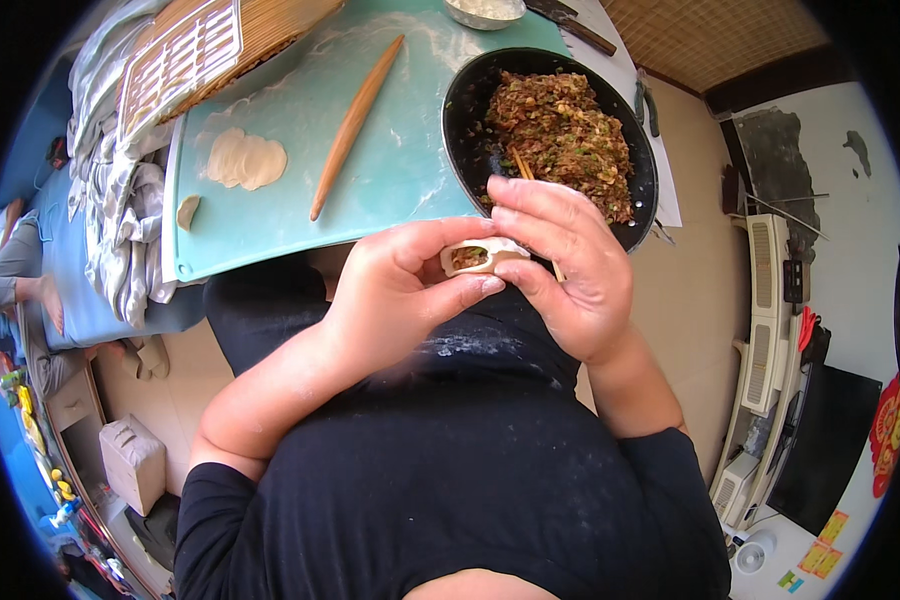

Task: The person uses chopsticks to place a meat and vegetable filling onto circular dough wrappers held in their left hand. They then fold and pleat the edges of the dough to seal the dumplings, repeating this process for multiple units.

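Between my hands is a dumpling [485,258], its wrapper folded but gaping at the left end, where brown and green filling shows. My left hand [390,280] pinches it between thumb and fingers. On the other side, my right hand [570,265] has its thumb against the wrapper and its longer fingers stretched over it. Just beyond stands a black pan [462,125] with a mound of minced filling [560,135]. Wooden chopsticks [520,163] pass behind my right hand; whether that hand touches them is hidden.
On the turquoise mat [240,235] lie overlapping round wrappers [248,160], a piece of dough [187,212] and a rolling pin [355,130]. A flour bowl [485,10] stands behind, near a knife [580,30]. A white rack [185,65] and crumpled cloth [120,235] are at left.
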Action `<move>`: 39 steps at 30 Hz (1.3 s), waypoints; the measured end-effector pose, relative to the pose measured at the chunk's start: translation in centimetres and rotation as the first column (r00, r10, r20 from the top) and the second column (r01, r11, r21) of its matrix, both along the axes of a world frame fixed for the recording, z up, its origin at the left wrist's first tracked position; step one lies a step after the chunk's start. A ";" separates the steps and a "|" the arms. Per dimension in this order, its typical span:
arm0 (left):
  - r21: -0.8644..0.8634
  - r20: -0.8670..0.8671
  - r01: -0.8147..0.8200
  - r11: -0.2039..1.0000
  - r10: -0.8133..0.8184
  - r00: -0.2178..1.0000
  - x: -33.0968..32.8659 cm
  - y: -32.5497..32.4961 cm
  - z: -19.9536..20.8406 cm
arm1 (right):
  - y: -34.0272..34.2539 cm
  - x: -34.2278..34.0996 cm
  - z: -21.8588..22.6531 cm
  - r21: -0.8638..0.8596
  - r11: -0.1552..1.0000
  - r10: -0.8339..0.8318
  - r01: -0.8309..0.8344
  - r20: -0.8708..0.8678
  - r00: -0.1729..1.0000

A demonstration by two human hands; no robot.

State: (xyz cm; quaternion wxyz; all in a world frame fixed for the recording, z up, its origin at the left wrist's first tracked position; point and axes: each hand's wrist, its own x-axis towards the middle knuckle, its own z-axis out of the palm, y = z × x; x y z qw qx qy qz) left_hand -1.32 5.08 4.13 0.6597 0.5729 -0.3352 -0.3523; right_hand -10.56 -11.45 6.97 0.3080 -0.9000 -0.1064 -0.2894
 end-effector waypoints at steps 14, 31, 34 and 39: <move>0.132 0.500 0.030 0.991 -0.092 0.861 0.7 0.1 2.0 | 0.2 0.1 0.3 0.027 0.997 0.077 -0.076 -0.055 0.996; 0.157 0.035 0.170 0.973 -0.177 0.984 0.8 -0.3 1.3 | 0.1 0.0 0.0 0.129 0.987 0.106 -0.095 -0.078 0.991; 0.148 0.346 0.101 0.984 -0.147 0.927 0.9 -0.4 1.0 | 0.2 0.1 0.0 0.085 0.993 0.086 -0.082 -0.055 0.995; 0.086 0.166 0.136 0.987 -0.149 0.975 0.7 -0.3 1.1 | 0.6 -0.6 0.1 -0.069 0.997 -0.042 0.042 0.005 0.999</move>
